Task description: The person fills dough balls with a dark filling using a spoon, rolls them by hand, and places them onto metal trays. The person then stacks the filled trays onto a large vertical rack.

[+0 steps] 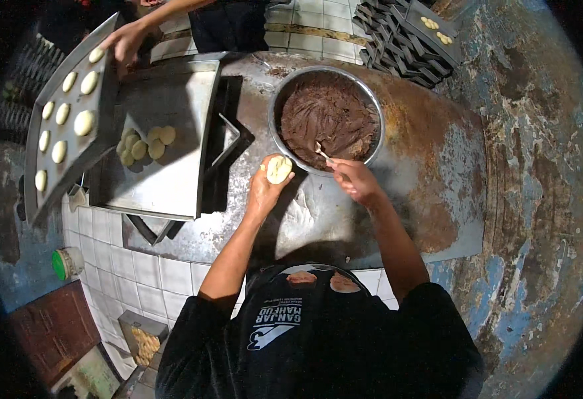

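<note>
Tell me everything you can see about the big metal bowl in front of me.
The metal bowl is round, grey and wide, standing upright on the worn metal table. It is nearly full of dark brown paste with a rough, scooped surface. The right hand dips a small spatula into the paste at the near rim.

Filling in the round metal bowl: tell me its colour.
Dark chocolate brown filling, seen best in the head view.

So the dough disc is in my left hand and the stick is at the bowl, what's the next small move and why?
Probably lift a dab of brown filling on the stick in your right hand over to the dough disc: it lies bare and flat in your left hand, beside the bowl.
</note>
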The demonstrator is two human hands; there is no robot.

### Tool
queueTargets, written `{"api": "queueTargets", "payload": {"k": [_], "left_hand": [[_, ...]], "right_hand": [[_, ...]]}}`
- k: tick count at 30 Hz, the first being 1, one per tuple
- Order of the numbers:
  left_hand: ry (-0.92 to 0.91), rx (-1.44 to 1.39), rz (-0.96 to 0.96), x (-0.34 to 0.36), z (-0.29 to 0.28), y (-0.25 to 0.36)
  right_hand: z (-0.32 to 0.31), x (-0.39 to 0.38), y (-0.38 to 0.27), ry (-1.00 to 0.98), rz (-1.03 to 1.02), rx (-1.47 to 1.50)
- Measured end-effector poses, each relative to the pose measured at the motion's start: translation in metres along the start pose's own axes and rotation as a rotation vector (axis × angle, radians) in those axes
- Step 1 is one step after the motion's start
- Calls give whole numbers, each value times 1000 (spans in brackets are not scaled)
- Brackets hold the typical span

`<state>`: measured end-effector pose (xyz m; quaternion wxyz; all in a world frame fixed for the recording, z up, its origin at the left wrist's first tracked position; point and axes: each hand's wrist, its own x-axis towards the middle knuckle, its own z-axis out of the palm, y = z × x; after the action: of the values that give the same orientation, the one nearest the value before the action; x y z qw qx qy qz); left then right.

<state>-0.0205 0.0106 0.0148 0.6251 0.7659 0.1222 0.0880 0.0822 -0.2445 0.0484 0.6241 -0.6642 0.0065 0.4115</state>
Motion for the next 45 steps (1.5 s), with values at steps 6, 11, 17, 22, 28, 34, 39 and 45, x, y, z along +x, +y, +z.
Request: {"api": "queueTargets", "payload": {"k": [6, 11, 17, 22, 28, 34, 39, 45], "left_hand": [[104, 144, 47, 17, 51, 19], [5, 626, 97, -12, 33, 14], [56, -15, -123, -64, 16, -29], [-110, -74, -40, -127, 49, 14], [24, -163, -32, -159, 64, 35], [-97, -426, -259, -205, 76, 78], [244, 28, 171, -235, 82, 81], [-122, 238, 146, -269, 40, 101]], "right_hand": [[70, -33, 25, 286, -580, -901], [80, -85, 47, 380, -727, -1309], [58, -82, 100, 360, -946, -1083], [96, -85, 54, 243, -539, -351], [84, -149, 65, 118, -949, -732], [83, -177, 94, 129, -889, -575], [95, -182, 112, 82, -539, 38], [92, -198, 98, -177, -374, -170]]}}
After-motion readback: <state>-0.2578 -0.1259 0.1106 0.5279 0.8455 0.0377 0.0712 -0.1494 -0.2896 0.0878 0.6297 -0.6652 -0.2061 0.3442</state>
